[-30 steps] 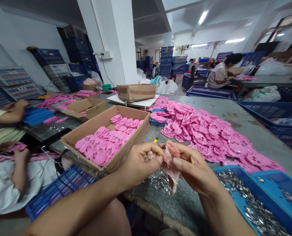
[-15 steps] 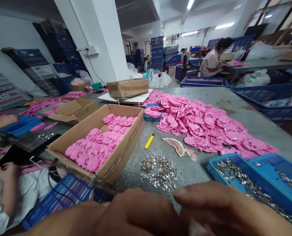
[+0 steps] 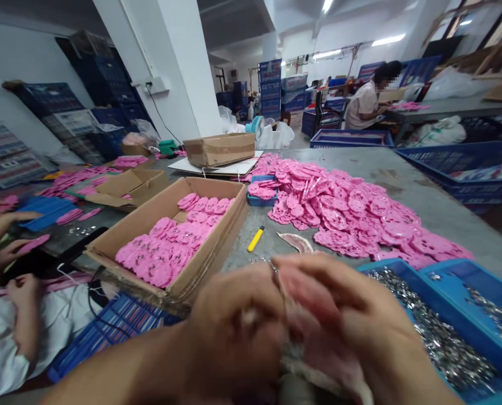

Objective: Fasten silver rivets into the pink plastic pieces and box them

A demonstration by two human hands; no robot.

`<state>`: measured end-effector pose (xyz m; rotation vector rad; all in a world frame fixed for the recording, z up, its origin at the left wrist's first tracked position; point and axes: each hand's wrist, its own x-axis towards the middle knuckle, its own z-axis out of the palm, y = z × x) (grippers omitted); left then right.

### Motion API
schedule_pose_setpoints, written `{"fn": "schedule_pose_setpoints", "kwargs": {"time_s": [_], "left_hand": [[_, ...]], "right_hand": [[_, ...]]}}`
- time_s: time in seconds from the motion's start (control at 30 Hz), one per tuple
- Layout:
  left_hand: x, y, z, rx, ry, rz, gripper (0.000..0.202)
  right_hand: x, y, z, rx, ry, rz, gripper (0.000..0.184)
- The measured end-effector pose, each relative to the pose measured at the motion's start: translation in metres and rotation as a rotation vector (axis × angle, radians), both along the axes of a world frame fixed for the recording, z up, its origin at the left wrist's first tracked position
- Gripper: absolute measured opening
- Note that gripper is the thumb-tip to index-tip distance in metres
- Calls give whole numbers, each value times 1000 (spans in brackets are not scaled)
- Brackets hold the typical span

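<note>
My left hand and my right hand are together low in the middle of the head view, smeared by motion. Between them is a pink pomelo segment with pale, peeling skin. The fingers of my right hand curl round its right side; my left hand is closed against its left side. A curved piece of pale peeled skin lies on the table just beyond them. My hands hide most of a heap of small silver metal pieces; a few show past my left hand.
A cardboard box of pink flower-shaped pieces stands left, a yellow-handled tool beside it. A large pink heap spreads behind. Blue trays of metal pieces stand right. Another person's hands work at far left.
My hands have risen and moved forward over the silver heap, bringing the pomelo segment into clear view. At far left, a co-worker's hand now shows a pink piece.
</note>
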<state>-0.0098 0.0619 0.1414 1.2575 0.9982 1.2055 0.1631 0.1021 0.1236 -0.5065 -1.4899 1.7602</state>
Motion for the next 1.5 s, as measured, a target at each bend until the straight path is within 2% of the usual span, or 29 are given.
{"fn": "schedule_pose_setpoints", "kwargs": {"time_s": [0.07, 0.17, 0.23, 0.37, 0.5, 0.7, 0.87, 0.93, 1.13, 1.27, 1.37, 1.5], "left_hand": [[-3, 14, -6, 38, -30, -7, 13], [-7, 27, -17, -2, -105, -47, 30], [-6, 32, -20, -1, -85, -26, 37], [-2, 36, -17, -33, -15, 79, 37], [-1, 38, -16, -78, -124, 126, 34], [-1, 43, -19, -18, -137, 215, 26], [1, 50, -24, -21, -153, 267, 27], [1, 51, -25, 7, -156, 248, 26], [-4, 49, -24, 26, -287, 193, 25], [-9, 48, -22, 17, -362, 122, 24], [-12, 47, -22, 17, -399, 54, 24], [-15, 42, -22, 17, -414, -1, 23]], "right_hand": [[-9, 18, -5, 65, 7, -60, 41], [-20, 35, -14, 129, -20, -116, 38], [-24, 41, -18, 148, -32, -115, 38], [-24, 43, -18, 170, -53, -107, 43], [-24, 44, -18, 259, -144, -103, 54], [-30, 40, -24, 284, -185, -234, 37], [-30, 39, -28, 377, -228, -332, 32], [-29, 42, -26, 322, -183, -321, 32], [-25, 48, -14, -93, -35, -117, 36], [-25, 49, -11, -265, 34, 24, 32], [-26, 49, -12, -322, 101, 112, 31], [-23, 45, -9, -250, 103, 106, 35]]}}
